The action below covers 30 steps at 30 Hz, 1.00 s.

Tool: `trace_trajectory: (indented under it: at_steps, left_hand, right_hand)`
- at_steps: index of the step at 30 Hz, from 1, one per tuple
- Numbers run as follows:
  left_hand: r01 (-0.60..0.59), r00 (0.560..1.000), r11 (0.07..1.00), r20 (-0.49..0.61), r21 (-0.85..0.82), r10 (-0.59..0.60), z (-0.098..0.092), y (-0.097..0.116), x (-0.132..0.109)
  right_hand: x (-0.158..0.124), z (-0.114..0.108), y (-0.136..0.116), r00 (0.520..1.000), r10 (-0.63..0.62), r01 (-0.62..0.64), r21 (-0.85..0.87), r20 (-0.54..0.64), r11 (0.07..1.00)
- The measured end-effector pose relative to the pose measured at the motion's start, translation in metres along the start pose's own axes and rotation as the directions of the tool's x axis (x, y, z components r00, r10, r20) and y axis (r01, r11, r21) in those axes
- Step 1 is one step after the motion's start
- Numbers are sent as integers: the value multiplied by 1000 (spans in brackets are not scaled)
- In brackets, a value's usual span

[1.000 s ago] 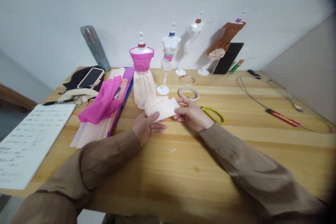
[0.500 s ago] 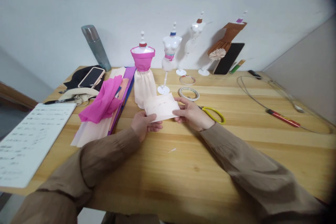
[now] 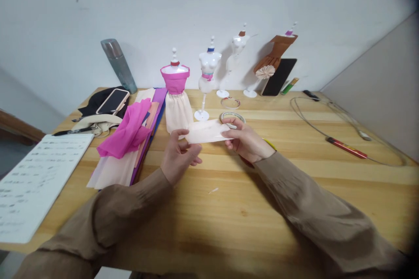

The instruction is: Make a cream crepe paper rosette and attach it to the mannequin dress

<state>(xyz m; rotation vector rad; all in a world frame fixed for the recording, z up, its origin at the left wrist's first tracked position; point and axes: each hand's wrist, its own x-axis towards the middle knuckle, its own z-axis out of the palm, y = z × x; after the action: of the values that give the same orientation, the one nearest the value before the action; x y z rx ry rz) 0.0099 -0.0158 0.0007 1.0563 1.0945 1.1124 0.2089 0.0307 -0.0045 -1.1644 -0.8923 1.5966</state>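
Observation:
Both of my hands hold a pale peach piece of fabric (image 3: 207, 131) a little above the wooden table (image 3: 262, 200). My left hand (image 3: 178, 156) pinches its left end and my right hand (image 3: 246, 138) pinches its right end, so it hangs stretched flat between them. Just behind it stands a small mannequin (image 3: 176, 96) in a pink top and peach skirt. A roll of tape (image 3: 232, 117) lies right behind my right hand. The yellow-handled scissors (image 3: 269, 143) are mostly hidden under my right wrist.
A stack of coloured fabric sheets (image 3: 131, 139) lies to the left, with a phone (image 3: 113, 100) on a dark bag and a printed sheet (image 3: 36, 178) beyond. Three more mannequins (image 3: 207, 78) stand by the wall. A grey flask (image 3: 118, 64), a cable (image 3: 327, 122) and a red pen (image 3: 347, 147) are also there.
The peach fabric has been lifted off the table and folded or pulled into a narrower flat strip between my hands. My right hand now covers most of the scissors.

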Motion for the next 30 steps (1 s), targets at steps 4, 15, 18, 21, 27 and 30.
trace_trajectory:
  at_steps: [4,15,18,21,27,30]
  left_hand:
    - [89,992,996,90,24,-91,0,2,-1]
    - [47,977,993,203,111,-69,-6,-7,-9]
    - [65,986,993,148,100,-79,-5,-6,-8]
    - [55,994,997,89,53,-60,-4,-1,-6]
    - [96,995,992,30,-82,-94,-4,6,-4]
    - [115,992,984,72,-133,-106,-5,6,-4]
  right_hand:
    - [-8,-3,-1,996,82,-83,8,27,997]
    - [-20,-5,12,966,206,-225,118,156,967]
    - [-20,-5,13,964,203,-219,80,172,972]
    - [-23,-9,9,967,146,-155,29,210,987]
    - [-29,-13,5,939,-19,61,-113,344,992]
    - [-28,-9,12,957,-73,120,-154,282,981]
